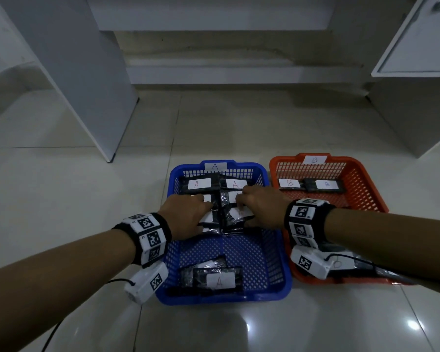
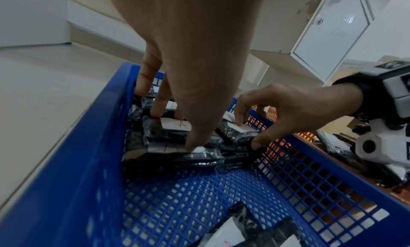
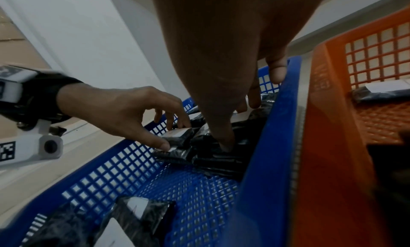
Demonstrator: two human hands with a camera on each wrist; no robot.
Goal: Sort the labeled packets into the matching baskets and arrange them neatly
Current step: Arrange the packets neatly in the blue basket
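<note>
The blue basket (image 1: 224, 299) labelled A holds black packets with white A labels in two columns at its far half (image 1: 197, 184). My left hand (image 1: 198, 214) arches over the left column, thumb on the near packet's edge, fingers on the packet beyond (image 2: 175, 126). My right hand (image 1: 249, 207) spans the right column (image 3: 213, 142) the same way, thumb hooked on the near edge. Loose A packets (image 1: 220, 280) lie at the front of this basket. To the right, the orange basket (image 1: 374, 194) labelled B holds B packets (image 1: 290, 183) at the back.
More packets (image 1: 341, 262) lie at the orange basket's front, partly under my right wrist. The two baskets stand side by side on a glossy tiled floor (image 1: 315, 326). A white panel (image 1: 87, 97) stands far left, a white cabinet (image 1: 417, 47) far right.
</note>
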